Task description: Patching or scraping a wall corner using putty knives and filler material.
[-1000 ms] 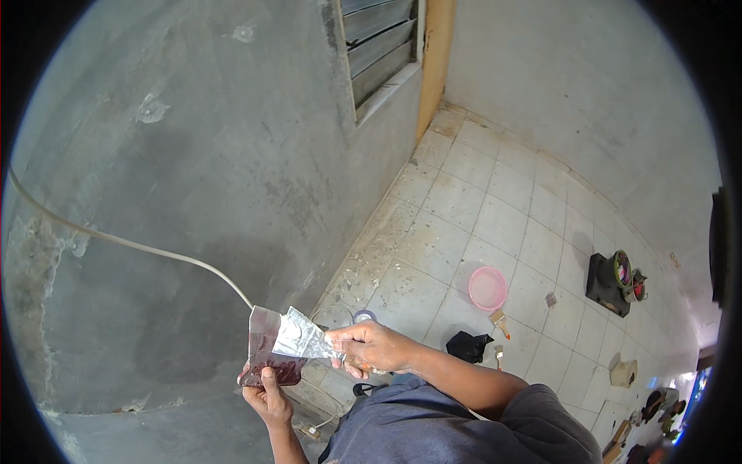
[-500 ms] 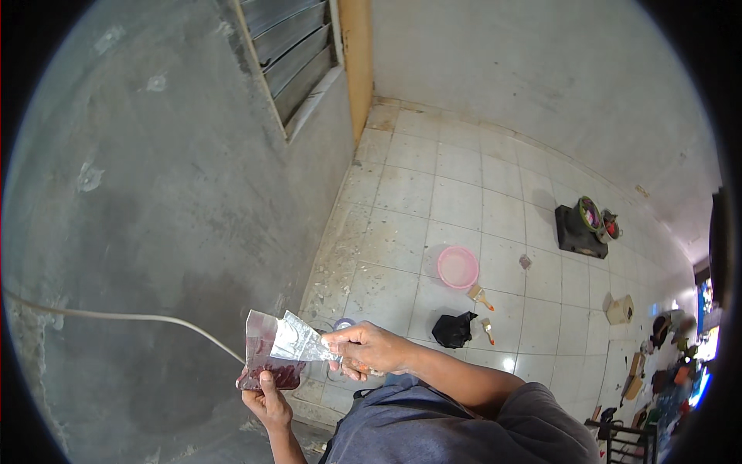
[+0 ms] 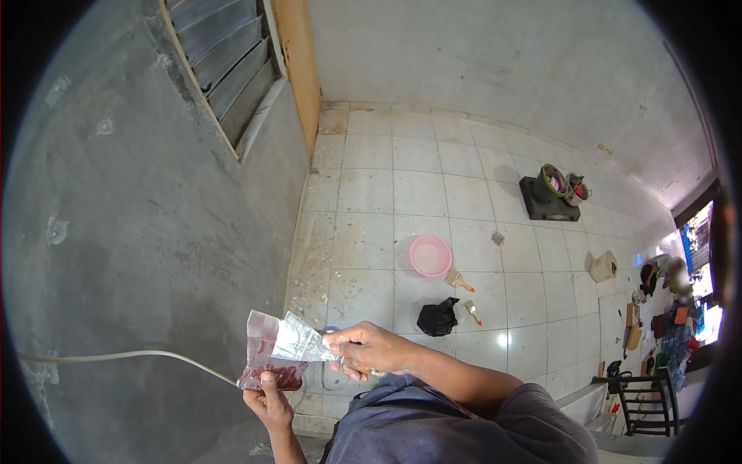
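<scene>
Low in the picture, my left hand grips the lower edge of a flat dark-red spreader plate, thumb on its smeared face. My right hand is closed round the handle of a putty knife; the handle is mostly hidden by the fingers. The knife's wide, silvery, smeared blade points left and overlaps the right side of the plate. Whether the two touch is hard to tell.
A grey plastered wall with louvres stands left; a pale cable crosses it. On the tiles are a pink basin, brushes, a black bag and pots on a dark stand. Another person is far right, beyond a dark chair.
My view has turned slightly right, so the wall, basin and pots sit further left and more of the chair shows. Both hands keep their hold, plate and knife almost unmoved.
</scene>
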The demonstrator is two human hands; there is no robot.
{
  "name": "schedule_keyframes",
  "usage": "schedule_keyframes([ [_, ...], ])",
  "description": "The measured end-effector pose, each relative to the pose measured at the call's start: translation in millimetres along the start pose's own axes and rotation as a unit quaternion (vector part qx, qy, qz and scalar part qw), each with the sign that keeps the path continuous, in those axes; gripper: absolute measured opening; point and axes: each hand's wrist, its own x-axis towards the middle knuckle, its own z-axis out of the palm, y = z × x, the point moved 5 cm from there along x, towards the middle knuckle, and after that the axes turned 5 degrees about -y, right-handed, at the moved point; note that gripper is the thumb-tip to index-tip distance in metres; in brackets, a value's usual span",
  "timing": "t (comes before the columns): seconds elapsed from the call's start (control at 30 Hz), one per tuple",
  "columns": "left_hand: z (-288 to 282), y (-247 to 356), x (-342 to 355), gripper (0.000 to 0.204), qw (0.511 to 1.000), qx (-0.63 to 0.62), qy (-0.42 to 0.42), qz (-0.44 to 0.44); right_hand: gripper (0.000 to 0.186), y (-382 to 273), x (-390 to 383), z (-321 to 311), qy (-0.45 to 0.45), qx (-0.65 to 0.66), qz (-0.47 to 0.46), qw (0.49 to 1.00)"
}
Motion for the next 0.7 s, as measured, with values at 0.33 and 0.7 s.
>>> schedule_keyframes([
  [0.33, -7.0, -9.2, 3.9, 0.024, 0.999, -0.010, -0.050, -0.017, 0.035, 10.9, 4.7, -0.2, 0.021, 0.030, 0.000, 0.999],
  [0.7, -8.0, -4.3, 0.1, 0.025, 1.000, -0.005, -0.023, -0.014, 0.033, 8.8, 3.7, 1.2, 0.009, 0.031, 0.002, 0.999],
])
